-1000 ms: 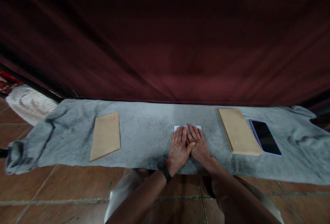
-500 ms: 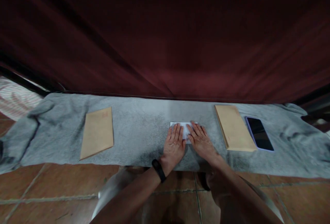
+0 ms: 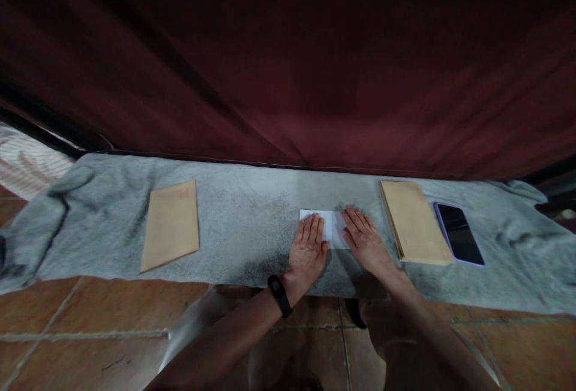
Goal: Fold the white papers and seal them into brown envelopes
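A small white sheet of paper [image 3: 328, 229] lies on the grey cloth in front of me, with what looks like a crease or edge down its middle. Flat on its left part rests my left hand [image 3: 309, 246], fingers stretched out and close together. My right hand [image 3: 364, 240] lies over the right end of the paper, its fingers extended and the thumb a little apart. Parts of the sheet are hidden under both hands. Neither hand grips anything. A black wristband [image 3: 279, 295] is on my left wrist.
A stack of brown envelopes [image 3: 416, 221] lies to the right, and a phone [image 3: 459, 234] in a purple case touches its right side. One brown envelope [image 3: 171, 226] is at the left. Grey cloth [image 3: 247, 217] covers the long surface; dark red fabric [image 3: 288, 79] hangs behind.
My right hand has slid to the right across the paper, so more of the sheet shows between my hands. The left hand stays nearly in place. The view has shifted slightly.
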{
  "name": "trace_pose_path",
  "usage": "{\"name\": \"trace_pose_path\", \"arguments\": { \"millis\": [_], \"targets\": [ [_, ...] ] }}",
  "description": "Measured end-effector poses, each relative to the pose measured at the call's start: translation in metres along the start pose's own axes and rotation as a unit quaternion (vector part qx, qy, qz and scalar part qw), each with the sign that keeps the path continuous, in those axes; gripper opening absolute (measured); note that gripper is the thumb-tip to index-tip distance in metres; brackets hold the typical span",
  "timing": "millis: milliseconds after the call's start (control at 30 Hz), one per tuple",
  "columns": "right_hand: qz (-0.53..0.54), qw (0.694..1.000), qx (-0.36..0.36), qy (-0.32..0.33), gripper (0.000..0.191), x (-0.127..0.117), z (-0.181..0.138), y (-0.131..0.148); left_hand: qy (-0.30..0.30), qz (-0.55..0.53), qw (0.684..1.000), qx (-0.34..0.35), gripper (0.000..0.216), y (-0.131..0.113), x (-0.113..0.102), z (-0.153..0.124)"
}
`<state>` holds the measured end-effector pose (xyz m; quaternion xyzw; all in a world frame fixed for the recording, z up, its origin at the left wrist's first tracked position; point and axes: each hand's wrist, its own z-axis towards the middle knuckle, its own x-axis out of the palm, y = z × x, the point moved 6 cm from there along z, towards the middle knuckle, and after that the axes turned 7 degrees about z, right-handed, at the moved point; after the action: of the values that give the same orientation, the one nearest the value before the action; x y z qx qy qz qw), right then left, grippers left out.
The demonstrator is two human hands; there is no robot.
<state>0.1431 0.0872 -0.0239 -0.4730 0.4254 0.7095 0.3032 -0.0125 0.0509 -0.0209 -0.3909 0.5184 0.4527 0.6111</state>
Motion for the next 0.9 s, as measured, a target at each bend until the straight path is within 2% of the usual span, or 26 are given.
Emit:
{"name": "trace_pose_path", "arguments": {
  "millis": [167, 300, 433, 600, 900],
  "targets": [
    [0.081, 0.996, -0.041, 0.012, 0.058, 0.009, 0.005, 0.041, -0.026, -0.02, 0.999, 0.014, 0.063, 0.003, 0.002, -0.004],
    [0.058, 0.996, -0.061, 0.016, 0.059, 0.019, 0.001, 0.061, -0.023, -0.016, 1.0, 0.013, 0.066, 0.008, 0.004, -0.006],
    [0.02, 0.998, -0.057, 0.007, 0.056, 0.021, -0.003, 0.058, -0.015, -0.013, 1.0, 0.008, 0.061, 0.013, 0.003, -0.008],
    [-0.013, 0.999, -0.039, -0.014, 0.052, 0.02, -0.005, 0.052, -0.041, -0.013, 0.999, -0.005, 0.057, 0.021, -0.001, -0.011],
    [-0.018, 1.0, -0.004, -0.012, 0.054, 0.016, -0.008, 0.031, -0.046, -0.004, 0.999, -0.019, 0.057, 0.034, -0.003, -0.016]
  ]
}}
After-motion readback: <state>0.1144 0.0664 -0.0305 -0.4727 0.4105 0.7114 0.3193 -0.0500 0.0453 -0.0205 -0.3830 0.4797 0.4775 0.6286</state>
